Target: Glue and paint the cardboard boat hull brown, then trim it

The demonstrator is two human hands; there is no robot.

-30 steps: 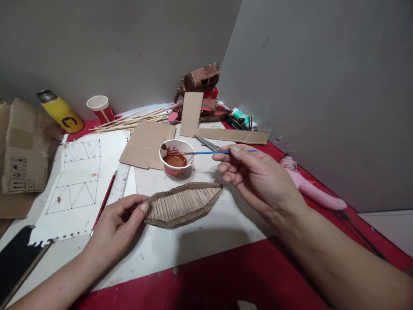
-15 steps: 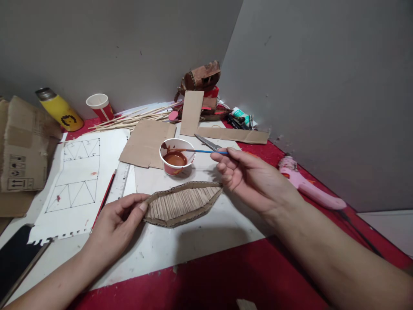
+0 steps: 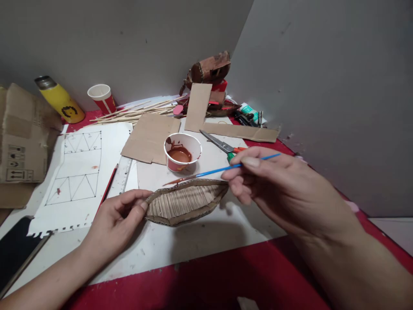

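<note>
My left hand (image 3: pixel 125 217) pinches the left tip of a small cardboard boat (image 3: pixel 183 202), its inside lined with narrow wooden strips. Between the thumb and fingers of my right hand (image 3: pixel 258 176) is a thin blue paintbrush (image 3: pixel 213 171). Its brown-wet bristles lie over the boat's far rim, near the left; whether they touch it I cannot tell. Just beyond the boat stands a paper cup (image 3: pixel 183 151) with brown paint in the bottom and smears up its inner wall. Scissors (image 3: pixel 219 143) with green and orange handles lie behind my right hand.
Cardboard pieces (image 3: pixel 150 137), thin wooden sticks (image 3: pixel 142 113) and a brown-painted model (image 3: pixel 209 71) are at the back. A red-and-white cup (image 3: pixel 102 100) and yellow bottle (image 3: pixel 61 103) stand back left. A drawn sheet (image 3: pixel 79 172), a pencil (image 3: pixel 109 185) and a carton (image 3: pixel 27 137) are on the left.
My right hand has drawn the brush out of the paint cup and brought it toward me, to the boat's far rim. My left hand keeps its hold on the boat. The view has shifted slightly.
</note>
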